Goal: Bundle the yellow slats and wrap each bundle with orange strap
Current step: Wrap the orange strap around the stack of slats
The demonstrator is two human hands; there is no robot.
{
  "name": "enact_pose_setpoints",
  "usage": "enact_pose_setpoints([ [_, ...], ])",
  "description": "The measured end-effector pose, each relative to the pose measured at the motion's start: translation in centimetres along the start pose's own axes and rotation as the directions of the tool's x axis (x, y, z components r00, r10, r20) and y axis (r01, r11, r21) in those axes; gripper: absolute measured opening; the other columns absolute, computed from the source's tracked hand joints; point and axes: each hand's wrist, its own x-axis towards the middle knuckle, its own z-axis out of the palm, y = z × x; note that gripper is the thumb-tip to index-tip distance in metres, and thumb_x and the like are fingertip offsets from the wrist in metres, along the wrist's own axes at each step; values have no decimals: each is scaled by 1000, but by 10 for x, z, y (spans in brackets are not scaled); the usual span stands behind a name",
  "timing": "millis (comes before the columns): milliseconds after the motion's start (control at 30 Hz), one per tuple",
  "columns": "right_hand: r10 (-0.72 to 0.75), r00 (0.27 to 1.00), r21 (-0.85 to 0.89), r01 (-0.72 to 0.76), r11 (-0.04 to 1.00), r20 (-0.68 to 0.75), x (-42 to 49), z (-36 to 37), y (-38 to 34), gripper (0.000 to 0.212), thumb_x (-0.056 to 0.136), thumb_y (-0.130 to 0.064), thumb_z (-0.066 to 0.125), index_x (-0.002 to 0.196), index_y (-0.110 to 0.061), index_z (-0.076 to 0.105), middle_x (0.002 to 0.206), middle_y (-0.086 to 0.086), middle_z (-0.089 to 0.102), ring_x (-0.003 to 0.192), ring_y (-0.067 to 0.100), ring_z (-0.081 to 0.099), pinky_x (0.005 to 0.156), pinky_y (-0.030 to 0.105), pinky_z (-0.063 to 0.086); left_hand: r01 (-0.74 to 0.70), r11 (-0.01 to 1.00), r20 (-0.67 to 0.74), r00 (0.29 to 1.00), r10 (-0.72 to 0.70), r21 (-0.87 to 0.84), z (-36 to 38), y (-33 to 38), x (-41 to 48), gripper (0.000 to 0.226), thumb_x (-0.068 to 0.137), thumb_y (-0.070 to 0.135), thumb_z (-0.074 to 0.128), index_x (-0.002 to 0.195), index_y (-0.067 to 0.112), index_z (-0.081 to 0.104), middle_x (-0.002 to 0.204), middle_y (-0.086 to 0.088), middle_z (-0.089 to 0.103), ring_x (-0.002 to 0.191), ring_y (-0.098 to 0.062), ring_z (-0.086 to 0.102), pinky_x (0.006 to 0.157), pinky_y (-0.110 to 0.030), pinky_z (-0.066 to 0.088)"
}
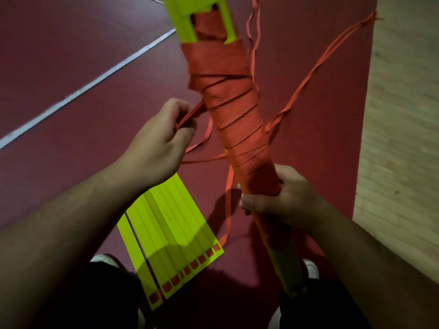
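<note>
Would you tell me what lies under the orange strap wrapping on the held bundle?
Yellow slats show beyond both ends of the orange strap wrapping; their wrapped middle is hidden.

Dark trousers [111,298] show on either side of the row of yellow slats [166,233]. A white shoe [104,259] sits left of that row, another [311,268] right of it. The forearms [71,222] are bare.

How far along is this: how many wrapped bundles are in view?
1: the bundle in the right hand, centre; the left hand pinches its strap. Floor slats are loose. Others may be hidden.
</note>
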Motion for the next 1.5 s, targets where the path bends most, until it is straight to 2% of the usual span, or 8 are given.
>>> enact_pose_setpoints([
  [167,22,993,128,-6,992,-120,4,-2,1,50,59,-31,81,91,2,62,85,36,63,73,44,66,73,62,53,118,955,113,989,-90,-271,12,16,-8,21,94,29,44,107,29,61,64,17,52,56,-2,45,56,-25,41],
  [300,-54,953,-141,12,990,-299,9,2,6,35,64,-32,84,86,-11,67,79,15,69,68,22,64,66,38,54,52,964,265,964,20,-260,29,30,-20,45,94,48,57,125,15,59,106,-12,70,94,-27,66,88,-44,53],
  [500,-102,867,-452,-151,879,-487,9,20,10,41,70,-39,83,100,-24,60,79,-5,65,76,22,64,62,32,43,140,985,-30,989,-144,-103,50,54,-37,55,76,74,55,72,19,53,57,9,39,53,-6,36,54,-38,37],
  [733,-182,953,-614,-5,789,-242,9,32,1,63,70,-24,72,129,-18,50,118,1,58,107,17,55,82,19,37,293,899,-170,917,-360,-326,49,55,-25,50,89,60,53,61,19,49,51,15,45,49,0,39,48,-15,32],
  [867,-50,996,-300,24,954,-77,5,19,-10,57,64,-38,80,114,-27,56,93,-13,68,85,-4,62,73,12,46,286,809,-95,918,-385,-513,38,52,-19,71,84,75,53,67,6,55,59,-3,52,54,-17,46,54,-30,39],
  [1000,199,951,70,-221,973,238,3,16,-11,39,70,-17,80,102,-7,62,81,9,69,69,21,67,67,35,57,336,662,44,908,-417,-670,22,49,-8,72,79,79,55,72,7,64,67,-16,45,62,-27,40,61,-50,41],
  [1200,0,970,-376,-94,922,-243,8,16,-1,39,59,-43,79,87,-20,64,76,-1,67,68,14,60,63,29,48,371,777,127,925,-359,-508,1,27,3,56,81,76,52,65,23,44,50,9,33,43,-12,25,49,-26,19],
  [1500,-115,892,-535,-155,830,-436,3,22,0,33,67,-45,77,83,-33,50,68,-7,59,67,17,59,59,31,46,375,834,6,913,-407,-405,9,22,1,61,76,82,49,68,22,48,55,5,38,50,-16,29,52,-34,23],
])
